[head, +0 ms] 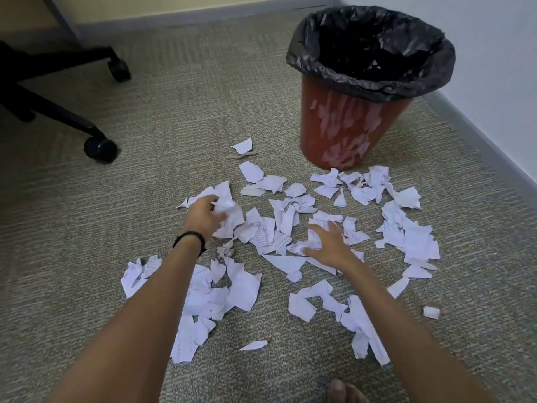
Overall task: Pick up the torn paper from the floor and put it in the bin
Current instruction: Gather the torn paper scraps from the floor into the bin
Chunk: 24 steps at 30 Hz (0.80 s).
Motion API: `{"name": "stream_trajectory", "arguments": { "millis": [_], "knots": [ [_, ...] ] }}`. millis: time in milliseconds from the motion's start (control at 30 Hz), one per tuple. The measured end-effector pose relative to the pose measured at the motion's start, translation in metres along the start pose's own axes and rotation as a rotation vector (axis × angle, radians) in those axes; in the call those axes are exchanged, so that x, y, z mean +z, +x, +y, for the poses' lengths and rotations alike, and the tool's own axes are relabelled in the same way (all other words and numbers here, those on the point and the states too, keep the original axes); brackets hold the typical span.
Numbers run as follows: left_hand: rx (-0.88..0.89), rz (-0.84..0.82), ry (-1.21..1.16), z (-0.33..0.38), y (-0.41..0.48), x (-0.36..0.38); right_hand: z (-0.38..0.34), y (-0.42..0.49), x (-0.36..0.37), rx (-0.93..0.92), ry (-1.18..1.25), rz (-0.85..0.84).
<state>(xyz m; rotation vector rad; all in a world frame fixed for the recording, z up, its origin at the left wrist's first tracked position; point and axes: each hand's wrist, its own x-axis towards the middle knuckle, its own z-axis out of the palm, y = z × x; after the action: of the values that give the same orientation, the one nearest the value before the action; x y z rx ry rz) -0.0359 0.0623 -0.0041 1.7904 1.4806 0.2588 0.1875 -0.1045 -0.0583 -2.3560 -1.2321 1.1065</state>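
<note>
Red bin [348, 132], chair castor [100, 148], torn paper [242, 289]

Floor: grey-beige ribbed carpet [203, 117] throughout. At 10 o'clock, a black office-chair base [55, 110] on castors [100, 148]. Cream wall [174, 5] at 12 o'clock; pale wall [499, 68] at 2 o'clock, with grey skirting [479, 141]. Lighting is soft and even.

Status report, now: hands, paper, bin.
Left hand grips a wad of torn paper; right hand spread on more. Most of it on carpet. Bin upright beyond, liner open. Chair castor off left, apart.
</note>
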Motion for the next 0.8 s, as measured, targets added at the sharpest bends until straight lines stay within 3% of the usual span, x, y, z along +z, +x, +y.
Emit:
{"name": "stream_trajectory", "arguments": {
  "millis": [267, 433, 700, 800],
  "knots": [
    [0.076, -0.077, -0.015, 0.025, -0.001, 0.014, 0.013, -0.003, 0.027, -0.04, -0.179, -0.004],
    [0.046, -0.074, -0.054, 0.026, 0.004, 0.018, 0.001, -0.015, 0.044, -0.113, -0.31, 0.046],
    [-0.017, -0.208, -0.108, 0.023, 0.01, 0.034, -0.008, -0.027, 0.047, -0.241, -0.544, 0.016],
    [-0.012, -0.222, 0.058, 0.018, 0.012, 0.041, -0.014, -0.03, 0.046, -0.258, -0.58, -0.021]
  ]
}}
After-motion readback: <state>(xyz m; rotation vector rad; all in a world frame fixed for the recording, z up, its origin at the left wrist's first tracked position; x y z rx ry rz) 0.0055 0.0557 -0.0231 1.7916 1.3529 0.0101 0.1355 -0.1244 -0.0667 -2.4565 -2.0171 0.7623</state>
